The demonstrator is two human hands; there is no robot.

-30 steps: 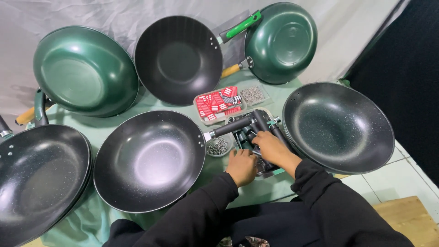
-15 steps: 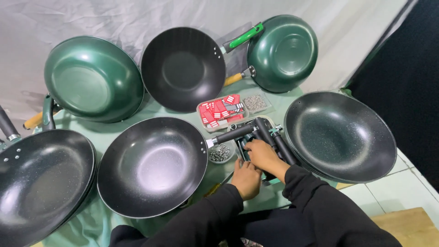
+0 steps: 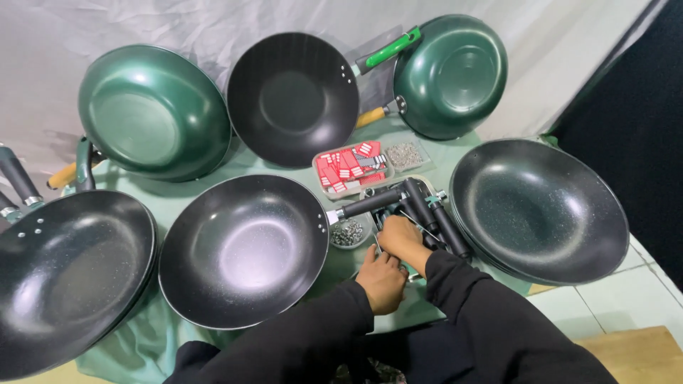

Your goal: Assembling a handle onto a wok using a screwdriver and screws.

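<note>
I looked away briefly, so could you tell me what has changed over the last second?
Little changed. The left hand drew slightly back toward the person; the right hand stayed on the black handles. What it grips is hidden. The woks, the red-parts tray and the screw dish stayed put.

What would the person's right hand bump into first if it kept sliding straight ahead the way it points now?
Most likely the cluster of black pan handles right in front of the right hand; it already seems to touch them. Beyond those lies the tray of red packets. Depth is hard to judge from above.
</note>
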